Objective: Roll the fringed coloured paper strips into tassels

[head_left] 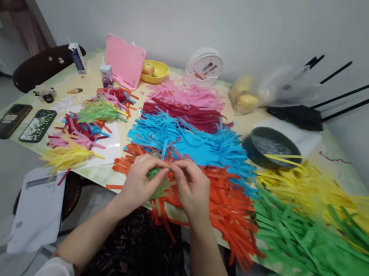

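My left hand (pixel 144 179) is closed around a small bunch of light green paper strips (pixel 161 188), which hangs below the fingers. My right hand (pixel 192 187) pinches right beside the left fingertips; what sits between its fingers is too small to make out. Both hands are over a pile of orange strips (pixel 226 202) at the table's front edge. Behind it lie blue strips (pixel 191 141), dark red strips (pixel 184 115) and pink strips (pixel 188 95). To the left are several mixed-colour tassel bunches, among them a yellow one (pixel 70 153) and a green one (pixel 101 111).
Yellow strips (pixel 325 191) and green strips (pixel 307 250) spread to the right, near a dark round bowl (pixel 251 145). A black router (pixel 297 116) stands behind. Two phones, one in a patterned case (pixel 37 125), lie left. A pink tablet case (pixel 123 61) stands at the back; a person (pixel 18 8) is far left.
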Available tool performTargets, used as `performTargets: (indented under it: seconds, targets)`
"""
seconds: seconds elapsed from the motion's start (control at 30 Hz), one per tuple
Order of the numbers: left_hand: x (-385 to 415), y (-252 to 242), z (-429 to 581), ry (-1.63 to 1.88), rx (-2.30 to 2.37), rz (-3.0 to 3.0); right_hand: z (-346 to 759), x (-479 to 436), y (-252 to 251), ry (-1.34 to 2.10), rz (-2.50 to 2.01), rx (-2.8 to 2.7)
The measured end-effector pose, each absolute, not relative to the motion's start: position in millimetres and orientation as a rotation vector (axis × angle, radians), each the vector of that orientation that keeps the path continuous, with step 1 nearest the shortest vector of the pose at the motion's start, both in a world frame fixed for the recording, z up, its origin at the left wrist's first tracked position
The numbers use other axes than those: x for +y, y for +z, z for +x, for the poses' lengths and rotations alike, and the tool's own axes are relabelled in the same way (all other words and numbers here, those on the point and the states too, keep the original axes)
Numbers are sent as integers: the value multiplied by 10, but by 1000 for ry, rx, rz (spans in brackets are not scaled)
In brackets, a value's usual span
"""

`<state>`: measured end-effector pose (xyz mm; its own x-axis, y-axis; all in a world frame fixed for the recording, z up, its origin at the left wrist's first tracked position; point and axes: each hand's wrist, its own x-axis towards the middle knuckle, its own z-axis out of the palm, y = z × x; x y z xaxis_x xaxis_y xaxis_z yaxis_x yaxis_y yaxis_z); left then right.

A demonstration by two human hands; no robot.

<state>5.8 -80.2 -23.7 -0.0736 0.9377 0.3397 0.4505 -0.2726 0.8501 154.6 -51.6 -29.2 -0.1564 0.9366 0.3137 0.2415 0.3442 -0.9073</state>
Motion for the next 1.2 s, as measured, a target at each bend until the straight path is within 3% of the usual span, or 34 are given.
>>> performTargets:
  seconds: [0.4, 0.7, 0.87, 1.2]
  targets:
    - [-820, -255, 45, 1297, 1199, 1290, 1566, -520, -276, 1338, -933, -1456]
    - [-883, -394, -23, 1360, 1282, 1313, 1598, -480, -344, 1118, -943, -1701]
    - [-968, -381, -67, 1438, 1452, 1595, 1569, -601, -347, 794, -965, -1802]
    - [-1242, -389, -82, 1416, 1439, 1552, 1446, -950, -301, 595, -1050, -1667]
